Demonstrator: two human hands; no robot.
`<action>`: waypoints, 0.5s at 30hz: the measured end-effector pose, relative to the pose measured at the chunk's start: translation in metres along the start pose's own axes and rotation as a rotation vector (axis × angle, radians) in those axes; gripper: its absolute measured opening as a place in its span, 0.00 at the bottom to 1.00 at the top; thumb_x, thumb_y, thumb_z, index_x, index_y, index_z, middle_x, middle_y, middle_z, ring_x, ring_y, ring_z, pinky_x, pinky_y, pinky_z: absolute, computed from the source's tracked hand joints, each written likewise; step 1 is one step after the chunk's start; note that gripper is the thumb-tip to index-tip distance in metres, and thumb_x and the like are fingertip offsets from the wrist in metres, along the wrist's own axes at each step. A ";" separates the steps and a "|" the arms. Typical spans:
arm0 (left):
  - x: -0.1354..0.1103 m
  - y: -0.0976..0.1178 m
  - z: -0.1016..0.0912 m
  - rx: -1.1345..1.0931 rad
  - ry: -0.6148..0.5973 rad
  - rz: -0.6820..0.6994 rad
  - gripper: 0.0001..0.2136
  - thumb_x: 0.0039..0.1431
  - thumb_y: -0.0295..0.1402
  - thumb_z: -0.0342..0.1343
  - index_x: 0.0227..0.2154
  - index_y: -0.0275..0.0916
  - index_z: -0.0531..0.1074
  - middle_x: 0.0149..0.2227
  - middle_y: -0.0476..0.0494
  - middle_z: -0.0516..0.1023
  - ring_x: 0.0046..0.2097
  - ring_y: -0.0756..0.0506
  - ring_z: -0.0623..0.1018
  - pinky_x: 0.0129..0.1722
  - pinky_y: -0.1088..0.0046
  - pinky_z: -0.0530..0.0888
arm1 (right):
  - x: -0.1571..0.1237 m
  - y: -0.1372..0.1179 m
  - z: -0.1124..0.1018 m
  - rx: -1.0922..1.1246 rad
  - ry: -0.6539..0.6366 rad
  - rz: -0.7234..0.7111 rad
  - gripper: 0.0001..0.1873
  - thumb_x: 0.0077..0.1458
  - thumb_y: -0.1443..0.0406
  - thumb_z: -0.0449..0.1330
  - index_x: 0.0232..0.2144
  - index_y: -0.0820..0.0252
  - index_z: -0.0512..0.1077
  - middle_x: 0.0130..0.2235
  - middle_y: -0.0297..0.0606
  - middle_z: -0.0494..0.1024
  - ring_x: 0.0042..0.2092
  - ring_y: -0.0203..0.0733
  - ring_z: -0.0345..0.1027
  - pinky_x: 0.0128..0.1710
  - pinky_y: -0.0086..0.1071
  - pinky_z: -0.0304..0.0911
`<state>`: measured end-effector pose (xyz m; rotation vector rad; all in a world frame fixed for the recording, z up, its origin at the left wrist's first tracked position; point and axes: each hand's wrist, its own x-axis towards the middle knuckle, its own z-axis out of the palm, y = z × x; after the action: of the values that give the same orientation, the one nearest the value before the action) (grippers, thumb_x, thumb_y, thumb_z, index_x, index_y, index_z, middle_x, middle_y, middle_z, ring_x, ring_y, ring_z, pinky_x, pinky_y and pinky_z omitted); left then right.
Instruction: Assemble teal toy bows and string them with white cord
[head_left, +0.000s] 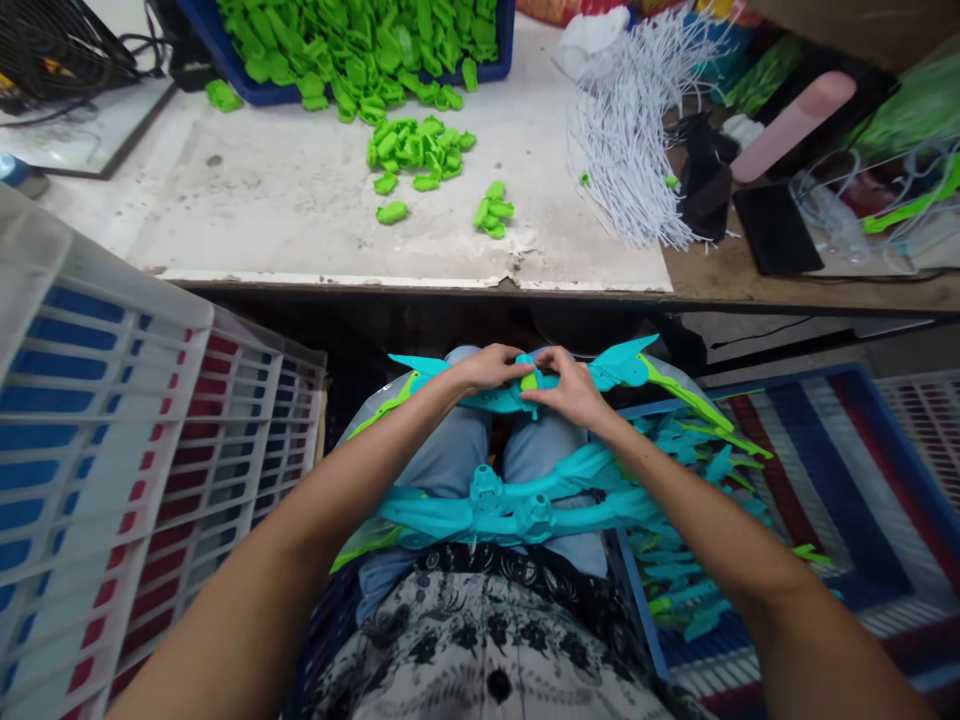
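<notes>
Across my knees lies a turquoise toy bow (618, 364) with lime-green limb tips. My left hand (495, 368) is closed around its middle from the left. From the right, my right hand (564, 384) grips the same middle section with thumb and fingers. Between the fingertips sits a small lime-green plastic piece (529, 382) against the turquoise centre; whether it is fastened there I cannot tell. More turquoise bow bodies (510, 515) rest on my lap, nearer my waist.
On the table (285, 220) ahead are loose green pieces (420, 150), a blue bin (262, 95) full of them, and a bundle of white ties (637, 140). A white slatted crate (180, 400) stands left. At right, a blue-rimmed crate (645, 610) holds more turquoise-and-green parts.
</notes>
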<state>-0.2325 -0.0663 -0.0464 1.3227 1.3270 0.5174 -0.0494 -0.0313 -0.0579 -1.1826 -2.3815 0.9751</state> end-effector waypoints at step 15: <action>-0.033 0.008 0.043 0.786 0.439 0.193 0.25 0.61 0.37 0.47 0.58 0.30 0.56 0.52 0.29 0.67 0.53 0.37 0.68 0.50 0.62 0.66 | 0.047 -0.019 -0.040 -0.188 -0.102 -0.294 0.19 0.48 0.63 0.63 0.44 0.59 0.74 0.42 0.40 0.77 0.40 0.45 0.71 0.40 0.35 0.66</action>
<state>-0.1999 -0.1102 -0.0375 2.0754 1.8817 0.4440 -0.0675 0.0157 -0.0170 -0.8224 -2.6791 0.7455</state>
